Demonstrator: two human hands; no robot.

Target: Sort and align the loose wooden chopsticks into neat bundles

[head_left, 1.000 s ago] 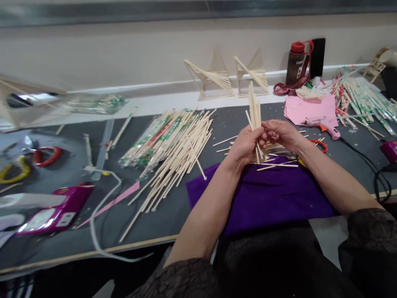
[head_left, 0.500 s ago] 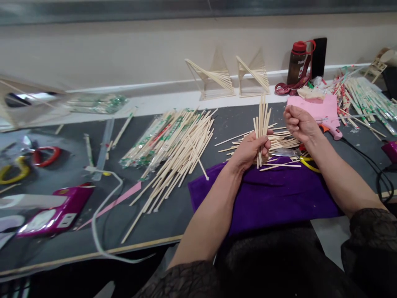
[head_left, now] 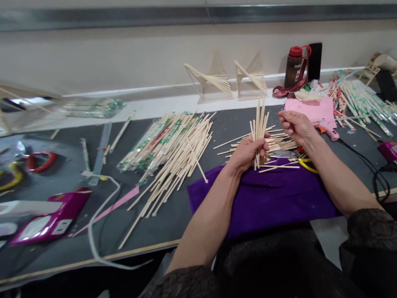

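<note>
Beyond the purple cloth [head_left: 279,203] stood two built frames [head_left: 218,82]; left hand [head_left: 245,154] clasped unjoined sticks [head_left: 258,126], half-curled right hand [head_left: 297,126] held something or nothing, unclear

Pale thin sticks [head_left: 259,124]: loose bundle, roughly upright, tops fanned, uneven heights, in left grip [head_left: 249,152].

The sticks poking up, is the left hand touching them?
Touching. The head view shows the left hand with its thumb and fingers closed around the sticks.

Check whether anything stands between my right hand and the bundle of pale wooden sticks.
Nothing visible stands between your right hand and the bundle in your left hand; loose sticks lie below, on the grey tabletop.
</note>
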